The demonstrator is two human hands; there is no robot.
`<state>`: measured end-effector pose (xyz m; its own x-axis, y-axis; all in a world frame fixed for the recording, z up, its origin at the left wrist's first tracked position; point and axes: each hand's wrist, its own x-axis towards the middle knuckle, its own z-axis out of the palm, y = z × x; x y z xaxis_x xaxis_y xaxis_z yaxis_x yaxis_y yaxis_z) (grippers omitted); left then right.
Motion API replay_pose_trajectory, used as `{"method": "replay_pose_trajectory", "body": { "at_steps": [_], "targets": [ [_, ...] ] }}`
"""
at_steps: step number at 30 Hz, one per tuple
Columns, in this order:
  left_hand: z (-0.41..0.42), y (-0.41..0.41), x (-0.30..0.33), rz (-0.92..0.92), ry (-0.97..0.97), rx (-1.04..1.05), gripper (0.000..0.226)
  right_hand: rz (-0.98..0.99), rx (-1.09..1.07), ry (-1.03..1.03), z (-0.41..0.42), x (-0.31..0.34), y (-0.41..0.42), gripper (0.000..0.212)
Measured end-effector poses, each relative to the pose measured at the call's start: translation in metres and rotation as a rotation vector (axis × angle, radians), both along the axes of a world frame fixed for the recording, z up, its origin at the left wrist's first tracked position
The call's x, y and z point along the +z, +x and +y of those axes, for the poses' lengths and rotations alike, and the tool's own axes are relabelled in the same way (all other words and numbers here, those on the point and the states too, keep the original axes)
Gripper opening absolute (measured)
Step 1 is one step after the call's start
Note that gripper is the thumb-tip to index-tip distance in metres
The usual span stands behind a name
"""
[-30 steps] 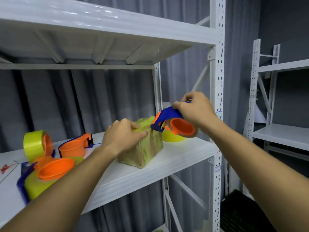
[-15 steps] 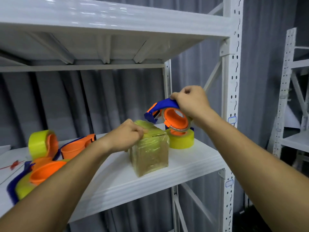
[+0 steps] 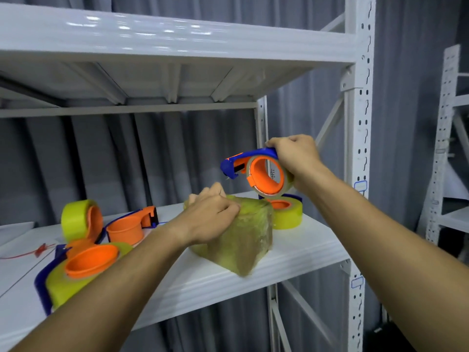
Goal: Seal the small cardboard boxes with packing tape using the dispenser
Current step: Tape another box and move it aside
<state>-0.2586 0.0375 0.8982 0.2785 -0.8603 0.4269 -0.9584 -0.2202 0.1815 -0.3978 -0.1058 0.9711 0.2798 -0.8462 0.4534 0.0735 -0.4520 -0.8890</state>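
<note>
Left hand (image 3: 212, 215) lies curled on top of the small cardboard box (image 3: 241, 240), fingers folded over its upper edge and pressing on it. The box is wrapped all over in glossy yellowish tape and sits on the white shelf (image 3: 299, 252), one corner pointing toward the camera; its outline is slightly blurred.

Right hand (image 3: 295, 158) is closed around the blue handle of the tape dispenser (image 3: 256, 171), holding it in the air up and to the right of the left hand, clear of the box top. The dispenser carries an orange hub with a roll nearly used up; its blue cutter nose points left, toward the space above the left hand's knuckles.

Below the right hand, just behind and beside the box, a yellow tape roll (image 3: 288, 213) with an orange core lies flat on the shelf.

Well to the left of the left hand, a cluster on the same shelf: an upright yellow roll (image 3: 76, 219), an orange and blue spare dispenser (image 3: 132, 228), and nearest the camera another loaded dispenser (image 3: 76, 273), yellow roll and orange hub. A red string (image 3: 28, 252) lies at the far left.
</note>
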Motion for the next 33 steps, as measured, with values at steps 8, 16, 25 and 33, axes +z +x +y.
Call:
{"method": "replay_pose_trajectory", "body": {
  "at_steps": [8, 16, 25, 33],
  "targets": [
    [0.01, -0.003, -0.009, -0.104, -0.077, -0.106, 0.048, -0.036, 0.076, 0.129, 0.02, -0.001, 0.02, 0.031],
    [0.022, 0.011, -0.017, -0.025, -0.12, -0.19, 0.019, -0.003, 0.124, 0.187, 0.024, -0.004, 0.037, 0.021],
    [0.029, 0.02, -0.033, -0.132, -0.242, -0.243, 0.035, 0.076, 0.18, 0.195, 0.025, -0.005, 0.051, 0.017],
    [0.031, 0.021, -0.035, -0.198, -0.289, -0.202, 0.036, 0.1, 0.179, 0.179, 0.021, -0.007, 0.051, 0.021]
  ]
}}
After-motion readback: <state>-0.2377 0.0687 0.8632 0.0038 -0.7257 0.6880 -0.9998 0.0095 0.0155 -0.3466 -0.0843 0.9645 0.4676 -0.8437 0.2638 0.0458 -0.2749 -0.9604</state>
